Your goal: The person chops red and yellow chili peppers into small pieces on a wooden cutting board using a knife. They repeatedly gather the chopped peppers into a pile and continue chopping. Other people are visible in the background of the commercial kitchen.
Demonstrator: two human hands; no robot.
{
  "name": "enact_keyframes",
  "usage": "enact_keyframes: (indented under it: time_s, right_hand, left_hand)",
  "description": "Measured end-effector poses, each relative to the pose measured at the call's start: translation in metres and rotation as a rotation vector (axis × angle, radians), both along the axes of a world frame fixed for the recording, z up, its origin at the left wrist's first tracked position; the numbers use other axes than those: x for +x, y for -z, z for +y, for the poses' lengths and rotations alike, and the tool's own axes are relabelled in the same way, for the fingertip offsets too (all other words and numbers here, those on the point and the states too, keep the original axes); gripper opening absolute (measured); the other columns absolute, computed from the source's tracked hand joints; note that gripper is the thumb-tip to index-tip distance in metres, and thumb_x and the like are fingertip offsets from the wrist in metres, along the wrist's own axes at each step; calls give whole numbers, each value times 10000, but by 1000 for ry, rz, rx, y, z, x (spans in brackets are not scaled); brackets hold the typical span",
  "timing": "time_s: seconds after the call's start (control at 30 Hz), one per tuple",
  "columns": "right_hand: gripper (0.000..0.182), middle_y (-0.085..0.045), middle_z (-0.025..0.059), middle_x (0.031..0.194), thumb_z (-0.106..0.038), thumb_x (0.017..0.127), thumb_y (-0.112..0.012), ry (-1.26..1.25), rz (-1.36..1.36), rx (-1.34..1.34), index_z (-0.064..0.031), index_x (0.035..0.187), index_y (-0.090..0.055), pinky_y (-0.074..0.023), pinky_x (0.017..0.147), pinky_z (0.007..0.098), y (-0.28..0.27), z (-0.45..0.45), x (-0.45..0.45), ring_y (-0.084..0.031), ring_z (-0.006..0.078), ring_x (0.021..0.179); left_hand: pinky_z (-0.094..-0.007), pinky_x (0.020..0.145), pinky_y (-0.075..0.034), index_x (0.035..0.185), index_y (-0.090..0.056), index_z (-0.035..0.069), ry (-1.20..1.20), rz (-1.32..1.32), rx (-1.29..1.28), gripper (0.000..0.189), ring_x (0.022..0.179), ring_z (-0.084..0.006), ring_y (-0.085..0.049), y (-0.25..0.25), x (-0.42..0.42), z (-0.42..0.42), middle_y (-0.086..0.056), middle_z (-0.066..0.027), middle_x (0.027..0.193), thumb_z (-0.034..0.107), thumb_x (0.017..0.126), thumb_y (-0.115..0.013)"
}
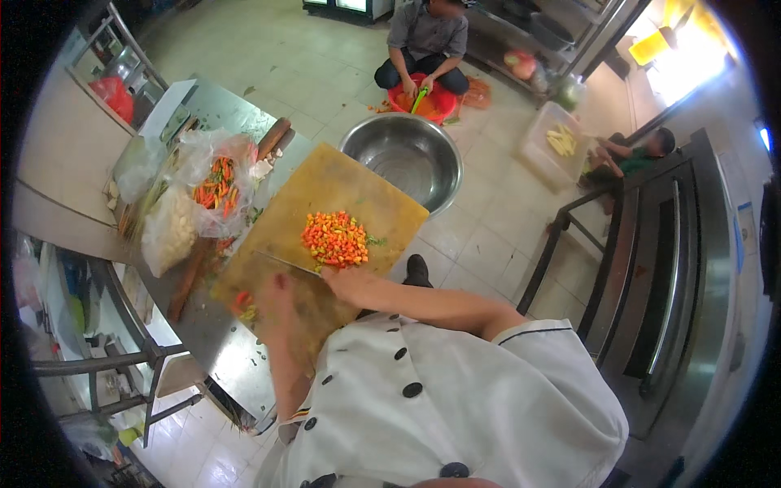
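On a worn yellow cutting board [326,177] lies a heap of chopped orange and red chili peppers [335,240]. My right hand [341,283] grips a knife [287,262], whose blade extends left across the board, just below the heap. Blurred, my left hand [276,302] is over the board's lower left, beside a few red and green pieces [245,306]; whether it holds anything cannot be told. Left of the board, an open plastic bag holds whole chilies [218,186]. Next to it stands a bag of pale peeled cloves [171,229], perhaps garlic.
A large steel bowl [403,160] sits beyond the board's far edge. Farther back, a person [427,36] crouches over a red basin [448,108]. Another person [637,152] sits by a clear tub [549,161] at right. A steel oven [662,262] stands on the right.
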State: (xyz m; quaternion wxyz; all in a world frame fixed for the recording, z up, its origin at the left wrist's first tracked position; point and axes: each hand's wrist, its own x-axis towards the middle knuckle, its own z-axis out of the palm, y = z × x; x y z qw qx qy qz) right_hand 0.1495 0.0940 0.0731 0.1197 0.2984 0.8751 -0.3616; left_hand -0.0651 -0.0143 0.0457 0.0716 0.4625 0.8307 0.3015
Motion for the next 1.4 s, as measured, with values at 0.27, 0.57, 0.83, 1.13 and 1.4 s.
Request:
enact_keyframes:
  time_s: [0.27,0.57,0.83,1.13,1.4]
  right_hand:
    - [235,-638,226,859,-122,930,-394,-62,67,28,-20,1142,-413,-517,669,516,4,6,7,-664,388,820]
    - [249,-625,212,795,-143,936,-390,32,108,64,-5,1142,-421,-512,609,496,3,19,30,-656,383,748]
    - [278,-635,225,811,-172,948,-370,159,153,-52,1,1145,-465,-511,635,490,12,18,21,-655,377,759]
    - [245,-647,286,840,-156,924,-429,39,-119,136,32,1081,-425,-513,696,535,-17,14,7,-660,437,828]
    - [202,-654,265,822,-127,923,-420,-45,-80,254,22,1058,-440,-519,680,527,-11,11,-5,-663,425,785]
  left_hand:
    - [-426,802,-494,1073,-652,28,46,128,-281,279,876,-355,-626,-73,-51,-28,-646,-202,952,126,812,-655]
    - [-426,771,-501,1009,-632,-11,119,76,-113,200,857,-361,-635,11,-54,-53,-637,-196,945,9,810,-632]
    - [-431,683,-481,956,-653,21,54,242,-44,169,775,-328,-630,11,-45,-37,-643,-172,826,150,845,-653]
    - [-482,695,-479,1003,-619,43,340,-12,19,167,832,-427,-598,-4,54,13,-632,-215,911,58,852,-551]
    - [-450,753,-485,1071,-620,34,336,-127,41,295,885,-418,-588,17,57,20,-618,-204,965,-26,786,-574]
